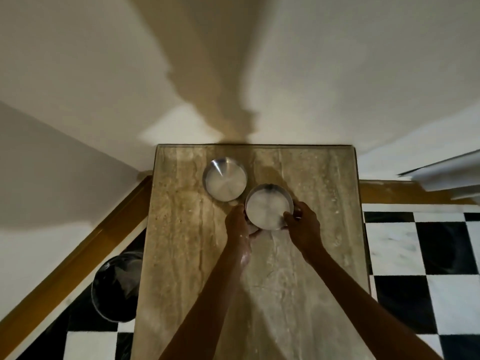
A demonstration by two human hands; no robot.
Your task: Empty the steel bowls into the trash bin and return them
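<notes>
Two steel bowls are being shown on a beige stone-patterned surface (311,178) that is set against a pale wall. The nearer steel bowl (268,206) is being gripped at its rim from both sides: the left hand (239,224) is closed around its left edge, with the fingers tucked under the near side, and the right hand (302,226) is closed on its right edge, the thumb being pressed over the rim. Whether this bowl is resting on the surface or being held just above it cannot be told. Its inside is looking pale and blurred, so any contents cannot be made out. The farther steel bowl (224,182) is being left untouched just beside it, up and to the left, near the wall edge of the surface. A black-lined trash bin (115,287) is being seen on the checkered black-and-white floor (415,255), just beside the left edge of the surface, well apart from both bowls.
</notes>
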